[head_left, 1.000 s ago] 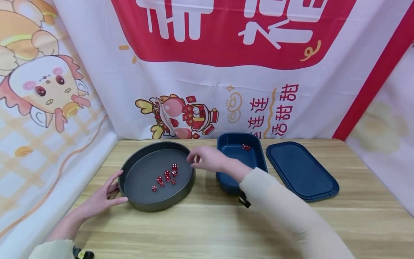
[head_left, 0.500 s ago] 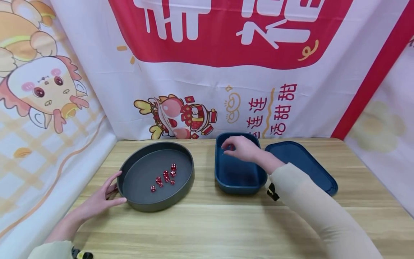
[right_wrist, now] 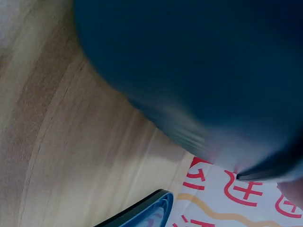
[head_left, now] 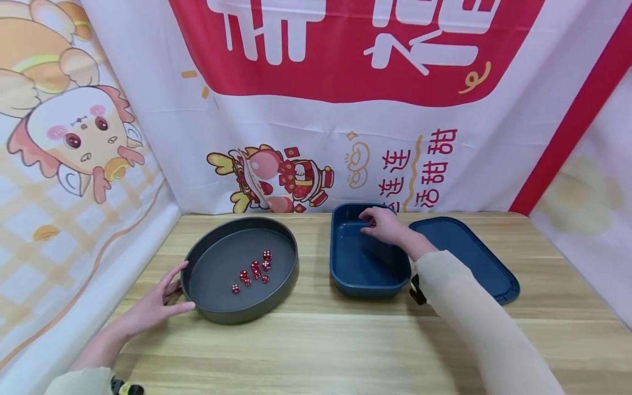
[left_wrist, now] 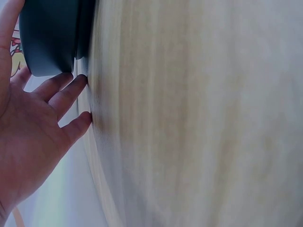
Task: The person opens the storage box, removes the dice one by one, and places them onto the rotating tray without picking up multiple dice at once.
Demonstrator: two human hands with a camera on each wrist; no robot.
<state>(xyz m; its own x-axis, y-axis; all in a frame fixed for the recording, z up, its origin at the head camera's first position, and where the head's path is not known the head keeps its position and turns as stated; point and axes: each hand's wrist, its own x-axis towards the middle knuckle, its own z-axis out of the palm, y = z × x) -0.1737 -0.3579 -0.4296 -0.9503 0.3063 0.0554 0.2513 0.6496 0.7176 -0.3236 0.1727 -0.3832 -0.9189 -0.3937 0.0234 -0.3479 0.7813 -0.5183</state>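
Note:
In the head view, my left hand (head_left: 155, 304) rests against the left side of a dark grey round pan (head_left: 212, 314), fingers spread and fairly straight along the outer wall. The left wrist view has the fingertips by the base of the pan (left_wrist: 49, 40). Several red dice (head_left: 255, 269) lie scattered on the pan floor. My right hand (head_left: 387, 227) is over the far right part of a deep blue rectangular box (head_left: 362, 260), fingers bent. A red die (head_left: 373, 224) shows between thumb and fingers. In the right wrist view, the box wall (right_wrist: 189, 71) hides most of that hand.
A flat blue lid (head_left: 464, 255) lies right of the box, partly behind the right sleeve (head_left: 474, 307). Everything stands on a wood-grain table (head_left: 296, 351). Printed cloth (head_left: 276, 120) hangs along the back and sides.
The right hand has moved right, from the pan's right rim to over the blue box, then farther right within it. Left hand, pan and its dice look unchanged.

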